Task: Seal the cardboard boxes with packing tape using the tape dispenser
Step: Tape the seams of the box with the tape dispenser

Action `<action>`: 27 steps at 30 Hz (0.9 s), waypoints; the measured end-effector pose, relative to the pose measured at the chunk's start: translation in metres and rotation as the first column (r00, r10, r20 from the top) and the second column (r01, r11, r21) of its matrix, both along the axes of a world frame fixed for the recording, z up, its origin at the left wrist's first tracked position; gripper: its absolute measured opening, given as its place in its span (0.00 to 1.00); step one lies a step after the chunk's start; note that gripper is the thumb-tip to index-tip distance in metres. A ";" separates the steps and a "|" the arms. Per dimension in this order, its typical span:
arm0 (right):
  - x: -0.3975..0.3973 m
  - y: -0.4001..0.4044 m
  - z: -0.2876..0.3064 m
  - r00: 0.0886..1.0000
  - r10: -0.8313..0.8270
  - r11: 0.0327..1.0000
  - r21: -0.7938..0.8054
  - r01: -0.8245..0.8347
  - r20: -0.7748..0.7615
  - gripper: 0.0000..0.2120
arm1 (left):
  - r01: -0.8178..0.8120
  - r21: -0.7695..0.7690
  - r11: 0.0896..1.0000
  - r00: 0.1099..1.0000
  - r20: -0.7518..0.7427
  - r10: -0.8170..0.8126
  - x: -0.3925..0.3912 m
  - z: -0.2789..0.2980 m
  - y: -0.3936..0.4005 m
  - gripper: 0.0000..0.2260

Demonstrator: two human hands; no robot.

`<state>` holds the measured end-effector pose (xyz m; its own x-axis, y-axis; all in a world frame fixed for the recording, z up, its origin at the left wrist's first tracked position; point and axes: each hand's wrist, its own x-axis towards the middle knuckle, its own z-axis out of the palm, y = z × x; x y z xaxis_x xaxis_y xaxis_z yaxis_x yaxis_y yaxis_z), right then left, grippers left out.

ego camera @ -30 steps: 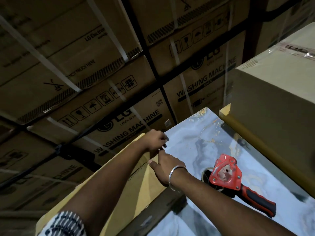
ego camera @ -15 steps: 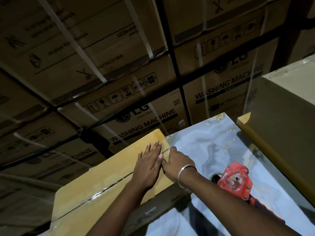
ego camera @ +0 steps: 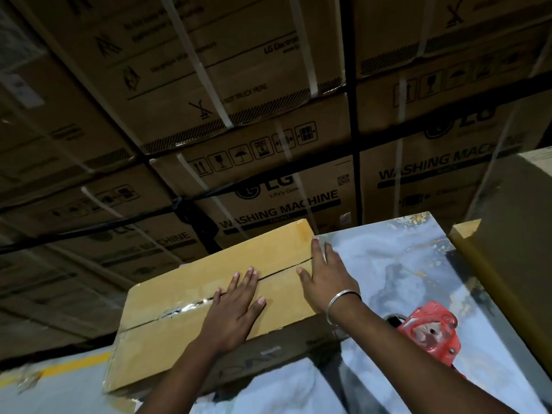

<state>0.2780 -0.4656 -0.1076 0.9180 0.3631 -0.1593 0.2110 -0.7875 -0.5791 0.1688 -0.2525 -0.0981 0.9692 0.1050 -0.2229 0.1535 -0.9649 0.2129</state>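
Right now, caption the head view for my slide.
Both hands, left hand and right hand, press flat on the box; tape dispenser lies beside.

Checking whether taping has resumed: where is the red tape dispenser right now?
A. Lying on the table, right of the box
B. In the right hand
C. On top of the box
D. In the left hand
A: the tape dispenser lies untouched on the table, while the left hand and right hand press flat on the box.

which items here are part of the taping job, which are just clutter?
In the job:
- cardboard box, taped seam
- left hand, flat on it
- right hand, at its edge
- red tape dispenser, lying unheld

Lying about:
- washing machine cartons
- larger box, right
- marbled table
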 end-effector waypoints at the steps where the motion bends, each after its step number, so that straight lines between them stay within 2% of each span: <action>1: 0.001 0.000 0.001 0.997 0.051 0.998 -0.027 -0.050 0.052 0.32 | -0.025 -0.008 1.000 1.000 0.006 0.025 -0.005 -0.001 0.006 0.31; 3: 0.002 0.000 0.001 0.978 0.159 0.986 -0.079 -0.149 0.137 0.29 | -0.062 -0.011 0.998 0.998 0.015 0.062 -0.015 -0.001 0.017 0.32; 6: 0.000 0.002 0.000 0.927 0.325 0.940 -0.167 -0.297 0.185 0.29 | -0.093 -0.002 0.996 0.996 0.013 0.093 -0.026 -0.001 0.032 0.32; 8: -0.001 0.004 0.001 0.910 0.366 0.919 -0.230 -0.321 0.192 0.30 | -0.116 -0.002 0.993 0.993 0.019 0.116 -0.033 0.000 0.043 0.33; 12: -0.001 0.005 0.003 0.917 0.366 0.900 -0.310 -0.307 0.157 0.31 | -0.153 0.006 0.988 0.988 0.024 0.152 -0.048 -0.001 0.067 0.36; 15: -0.002 0.006 0.004 0.920 0.366 0.880 -0.372 -0.294 0.138 0.34 | -0.113 0.045 0.993 0.994 0.014 0.113 -0.063 -0.002 0.091 0.37; 19: -0.005 0.011 0.006 0.927 0.357 0.842 -0.469 -0.266 0.115 0.52 | -0.029 0.082 0.996 0.999 -0.025 0.031 -0.088 0.004 0.126 0.35; 20: -0.006 0.013 0.006 0.932 0.345 0.835 -0.490 -0.252 0.108 0.53 | -0.005 0.092 0.996 0.999 -0.039 0.009 -0.094 0.005 0.135 0.35; 23: -0.012 0.025 0.009 0.953 0.289 0.821 -0.535 -0.200 0.087 0.48 | 0.021 0.093 0.995 0.999 -0.048 -0.017 -0.112 0.007 0.161 0.36; 26: -0.025 0.044 0.011 0.977 0.194 0.809 -0.577 -0.110 0.086 0.38 | 0.005 0.056 0.998 0.999 -0.032 -0.003 -0.118 0.005 0.175 0.36; 27: -0.030 0.053 0.012 0.984 0.151 0.813 -0.578 -0.072 0.090 0.38 | 0.008 0.050 0.999 1.000 -0.026 -0.006 -0.119 0.004 0.176 0.35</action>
